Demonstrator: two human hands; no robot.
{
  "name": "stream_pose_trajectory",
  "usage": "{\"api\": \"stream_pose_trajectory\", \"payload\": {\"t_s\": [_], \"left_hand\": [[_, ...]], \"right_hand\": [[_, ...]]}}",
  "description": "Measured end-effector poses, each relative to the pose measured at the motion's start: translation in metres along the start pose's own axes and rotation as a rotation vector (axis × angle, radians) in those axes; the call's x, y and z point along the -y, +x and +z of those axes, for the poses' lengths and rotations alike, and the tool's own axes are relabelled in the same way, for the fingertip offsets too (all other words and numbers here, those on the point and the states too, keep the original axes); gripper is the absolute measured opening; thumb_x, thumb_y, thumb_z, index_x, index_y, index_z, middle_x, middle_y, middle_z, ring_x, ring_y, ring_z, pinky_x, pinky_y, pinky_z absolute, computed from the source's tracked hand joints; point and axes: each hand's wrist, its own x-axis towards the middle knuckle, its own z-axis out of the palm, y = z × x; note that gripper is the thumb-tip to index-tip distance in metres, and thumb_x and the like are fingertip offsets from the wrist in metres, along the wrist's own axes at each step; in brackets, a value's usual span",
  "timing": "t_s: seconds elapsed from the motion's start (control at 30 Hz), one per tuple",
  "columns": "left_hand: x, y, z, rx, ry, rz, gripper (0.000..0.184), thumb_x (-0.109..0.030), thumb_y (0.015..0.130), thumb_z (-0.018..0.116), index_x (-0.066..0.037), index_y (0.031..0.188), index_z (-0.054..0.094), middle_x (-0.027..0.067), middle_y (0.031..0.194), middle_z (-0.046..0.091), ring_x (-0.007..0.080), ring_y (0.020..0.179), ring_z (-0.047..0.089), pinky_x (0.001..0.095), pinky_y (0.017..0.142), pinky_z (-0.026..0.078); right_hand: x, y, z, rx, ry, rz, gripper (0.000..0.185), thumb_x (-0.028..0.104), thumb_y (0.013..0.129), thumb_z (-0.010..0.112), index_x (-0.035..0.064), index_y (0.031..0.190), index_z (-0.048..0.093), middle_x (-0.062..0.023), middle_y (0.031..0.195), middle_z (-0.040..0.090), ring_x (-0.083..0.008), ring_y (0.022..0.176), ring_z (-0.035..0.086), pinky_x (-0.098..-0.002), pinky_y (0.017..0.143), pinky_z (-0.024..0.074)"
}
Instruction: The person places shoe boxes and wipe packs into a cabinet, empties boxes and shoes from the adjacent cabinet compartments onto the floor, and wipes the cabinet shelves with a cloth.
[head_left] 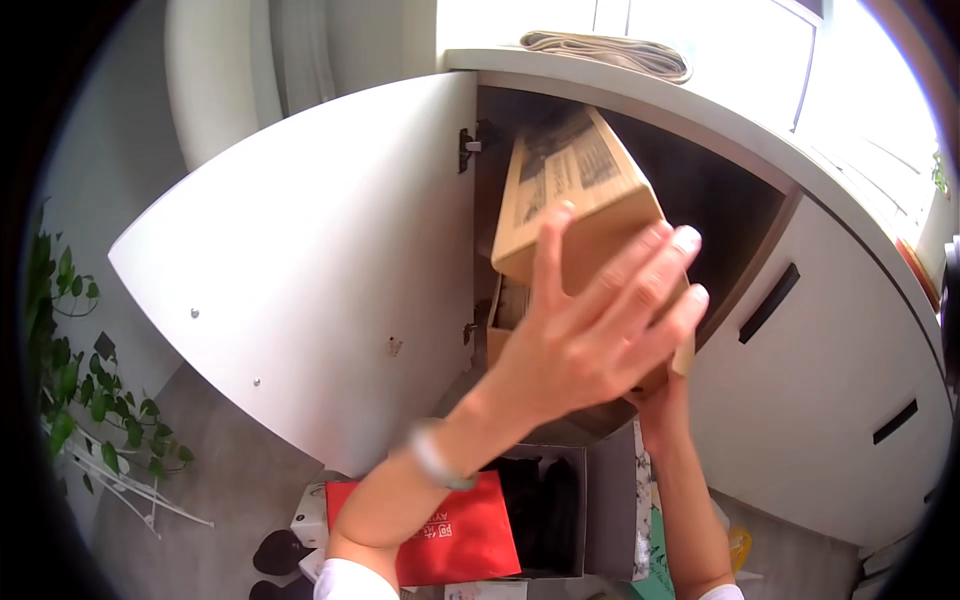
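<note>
A brown cardboard box (580, 185) with dark print tilts upward in the opening of a corner cabinet. Against its near end lies my left hand (600, 330), fingers spread and stretched out; a light bracelet rings that wrist. Lower down on the right, my right hand (660, 400) grips cardboard from beneath, its fingers mostly hidden behind my left hand and the box. Beneath the tilted box, part of another cardboard box (497, 340) shows inside the cabinet.
The white cabinet door (310, 250) stands swung out to the left. Below are an open box (586, 500) with dark contents, a red bag (470, 540) and dark shoes (280, 552). A folded cloth (610, 55) lies on the countertop. A leafy plant (80, 380) stands at left.
</note>
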Motion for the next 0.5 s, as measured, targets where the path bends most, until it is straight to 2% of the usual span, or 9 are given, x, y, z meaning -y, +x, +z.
{"api": "stream_pose_trajectory", "payload": {"t_s": [0.07, 0.13, 0.17, 0.2, 0.23, 0.33, 0.37, 0.47, 0.5], "left_hand": [[-0.021, 0.008, -0.01, -0.006, 0.008, -0.103, 0.02, -0.022, 0.086, 0.065, -0.024, 0.106, 0.065, -0.0009, 0.127, 0.062, 0.0126, 0.121, 0.054, 0.0561, 0.096, 0.035], [-0.038, 0.006, -0.016, 0.008, 0.07, -0.098, 0.019, -0.022, 0.089, 0.058, -0.022, 0.107, 0.065, -0.0047, 0.127, 0.063, 0.0085, 0.122, 0.052, 0.0516, 0.093, 0.034], [-0.05, 0.005, -0.018, 0.005, 0.117, -0.083, 0.021, -0.024, 0.088, 0.056, -0.021, 0.107, 0.065, -0.0053, 0.126, 0.062, 0.0077, 0.123, 0.051, 0.0503, 0.094, 0.034], [-0.062, 0.003, -0.02, 0.005, 0.162, -0.068, 0.023, -0.025, 0.088, 0.054, -0.02, 0.106, 0.066, -0.0058, 0.126, 0.062, 0.0069, 0.124, 0.049, 0.049, 0.095, 0.034], [-0.074, 0.002, -0.025, 0.023, 0.182, -0.035, 0.026, -0.028, 0.087, 0.052, -0.02, 0.107, 0.066, -0.0058, 0.125, 0.061, 0.0064, 0.125, 0.049, 0.0474, 0.095, 0.035], [-0.095, -0.003, -0.038, 0.154, 0.372, 0.167, 0.039, -0.036, 0.088, 0.057, -0.018, 0.122, 0.064, 0.0043, 0.133, 0.055, 0.02, 0.129, 0.043, 0.0492, 0.111, 0.028], [-0.099, -0.002, -0.042, 0.182, 0.403, 0.2, 0.039, -0.036, 0.088, 0.057, -0.018, 0.122, 0.064, 0.0042, 0.133, 0.055, 0.0197, 0.129, 0.043, 0.049, 0.111, 0.028], [-0.108, 0.0, -0.05, 0.207, 0.405, 0.163, 0.038, -0.035, 0.088, 0.057, -0.018, 0.121, 0.064, 0.0039, 0.132, 0.055, 0.019, 0.129, 0.044, 0.0485, 0.11, 0.029], [-0.109, 0.0, -0.052, 0.21, 0.401, 0.145, 0.038, -0.035, 0.087, 0.057, -0.018, 0.121, 0.064, 0.0039, 0.132, 0.055, 0.0187, 0.128, 0.044, 0.0483, 0.109, 0.029]], "right_hand": [[-0.01, -0.01, -0.004, 0.074, 0.03, -0.116, 0.076, 0.058, 0.096, 0.045, 0.0137, 0.152, 0.019, -0.0047, 0.149, 0.031, -0.0179, 0.136, 0.034, -0.0418, 0.111, 0.0344], [-0.021, -0.027, -0.016, 0.001, -0.028, -0.08, 0.075, 0.06, 0.097, 0.041, 0.0146, 0.152, 0.018, -0.0048, 0.152, 0.028, -0.0172, 0.14, 0.029, -0.0375, 0.112, 0.0346], [-0.035, -0.035, -0.028, -0.098, 0.067, -0.052, 0.061, 0.05, 0.099, 0.042, 0.0196, 0.15, 0.026, -0.0073, 0.148, 0.036, -0.022, 0.137, 0.039, -0.0391, 0.104, 0.0451], [-0.037, -0.041, -0.03, -0.175, -0.012, -0.147, 0.06, 0.049, 0.099, 0.042, 0.02, 0.149, 0.027, -0.0075, 0.148, 0.038, -0.0226, 0.136, 0.04, -0.0394, 0.103, 0.0459], [-0.034, -0.044, -0.024, -0.276, -0.13, -0.287, 0.059, 0.049, 0.099, 0.042, 0.0204, 0.149, 0.028, -0.0077, 0.147, 0.039, -0.0233, 0.135, 0.041, -0.0397, 0.102, 0.0466], [-0.01, -0.062, 0.013, -0.7, -0.571, -0.754, 0.056, 0.046, 0.098, 0.042, 0.0215, 0.147, 0.031, -0.0082, 0.145, 0.042, -0.0252, 0.132, 0.045, -0.0405, 0.099, 0.049], [0.002, -0.068, 0.03, -0.851, -0.748, -0.883, 0.054, 0.045, 0.098, 0.042, 0.0219, 0.147, 0.031, -0.0084, 0.144, 0.043, -0.0259, 0.131, 0.046, -0.0407, 0.098, 0.0498], [0.021, -0.09, 0.071, -1.177, -1.248, -1.074, 0.051, 0.042, 0.098, 0.042, 0.023, 0.145, 0.034, -0.009, 0.141, 0.046, -0.0278, 0.128, 0.05, -0.0415, 0.095, 0.0522], [0.024, -0.094, 0.079, -1.222, -1.336, -1.096, 0.05, 0.041, 0.098, 0.042, 0.0234, 0.144, 0.035, -0.0092, 0.141, 0.047, -0.0285, 0.127, 0.051, -0.0418, 0.094, 0.053]]}}
